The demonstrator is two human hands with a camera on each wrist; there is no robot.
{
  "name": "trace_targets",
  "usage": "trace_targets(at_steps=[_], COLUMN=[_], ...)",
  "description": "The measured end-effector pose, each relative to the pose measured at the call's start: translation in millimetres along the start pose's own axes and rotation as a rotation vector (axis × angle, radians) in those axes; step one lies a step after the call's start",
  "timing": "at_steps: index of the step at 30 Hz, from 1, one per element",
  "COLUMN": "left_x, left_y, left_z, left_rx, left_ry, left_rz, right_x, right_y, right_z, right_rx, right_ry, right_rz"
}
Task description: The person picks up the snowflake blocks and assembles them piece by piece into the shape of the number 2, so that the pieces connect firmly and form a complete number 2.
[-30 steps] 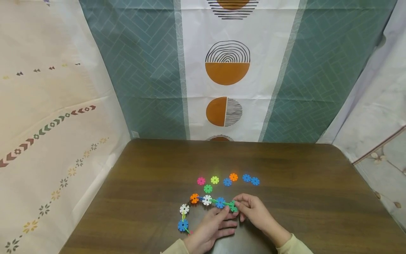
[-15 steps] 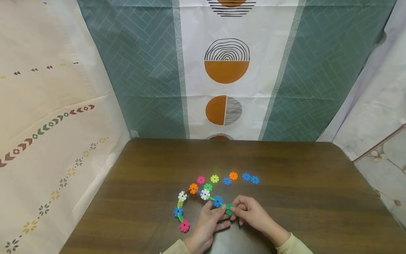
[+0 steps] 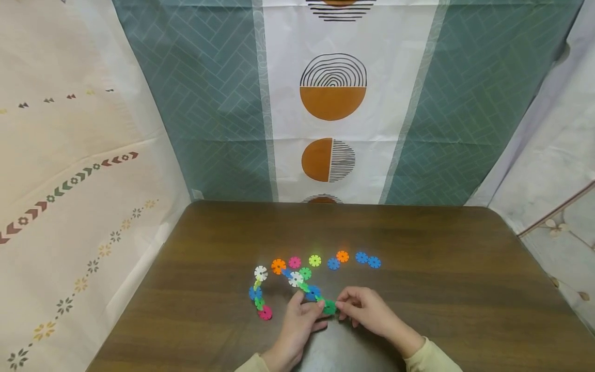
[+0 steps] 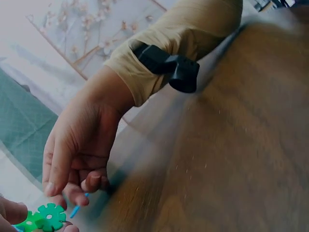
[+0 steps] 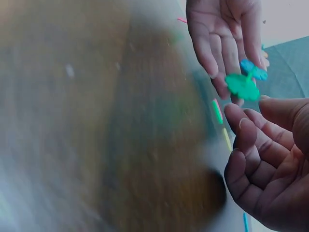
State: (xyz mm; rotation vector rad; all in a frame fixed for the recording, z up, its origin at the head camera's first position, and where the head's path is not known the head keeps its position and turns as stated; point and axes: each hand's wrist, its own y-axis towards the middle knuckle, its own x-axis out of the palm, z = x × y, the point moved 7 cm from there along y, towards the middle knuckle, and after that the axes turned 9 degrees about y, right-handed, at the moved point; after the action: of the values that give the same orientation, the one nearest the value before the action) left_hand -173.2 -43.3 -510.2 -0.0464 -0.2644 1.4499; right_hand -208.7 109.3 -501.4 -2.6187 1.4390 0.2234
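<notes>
A chain of notched plastic discs (image 3: 296, 279) in several colours curves across the table, with a pink disc (image 3: 265, 312) at one end. At its other end a dark green disc (image 3: 329, 307) sits beside a blue disc (image 3: 313, 293). My left hand (image 3: 299, 323) pinches the chain by this green end, thumb on top. Close to the green disc's right edge is my right hand (image 3: 367, 310), fingers loosely bent. In the right wrist view its thumb and fingertips are apart, beside the green disc (image 5: 243, 87); whether they touch it I cannot tell.
Loose discs lie beyond the chain: a pink one (image 3: 295, 262), a green one (image 3: 305, 274), a yellow-green one (image 3: 314, 261), an orange one (image 3: 342, 256) and several blue ones (image 3: 361, 257). Patterned cloth (image 3: 218, 103) hangs behind the brown table (image 3: 441, 258).
My left hand has shifted slightly left with the green end. The rest of the chain has slid away and left, bringing its pink end into full view. My right hand has barely moved.
</notes>
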Motion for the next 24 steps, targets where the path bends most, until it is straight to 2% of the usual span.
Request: trace_targets(at_steps=[4,12,17,20,24], left_x=[-4.5,-11.6,-15.8,-17.5,-18.6], left_y=[0.2,-1.1,-0.4,0.0,1.7], left_z=[6.6,15.7,17.3,18.9,21.6], left_rx=[0.029,0.051,0.094,0.117,0.134], left_ry=[0.037,0.139,0.220,0.269,0.322], left_rz=[0.016,0.031,0.044,0.046,0.029], right_x=[-14,-54,-81,-93,-101], right_y=[0.2,2.1,4.3,7.4,11.6], right_z=[-2,-1,-5,-5,1], right_rx=[-0.026,0.004,-0.026,-0.023,0.043], right_ry=[-0.093,-0.276,-0.472,-0.574,-0.627], right_rz=[0.075,0.343,0.498,0.528,0.505])
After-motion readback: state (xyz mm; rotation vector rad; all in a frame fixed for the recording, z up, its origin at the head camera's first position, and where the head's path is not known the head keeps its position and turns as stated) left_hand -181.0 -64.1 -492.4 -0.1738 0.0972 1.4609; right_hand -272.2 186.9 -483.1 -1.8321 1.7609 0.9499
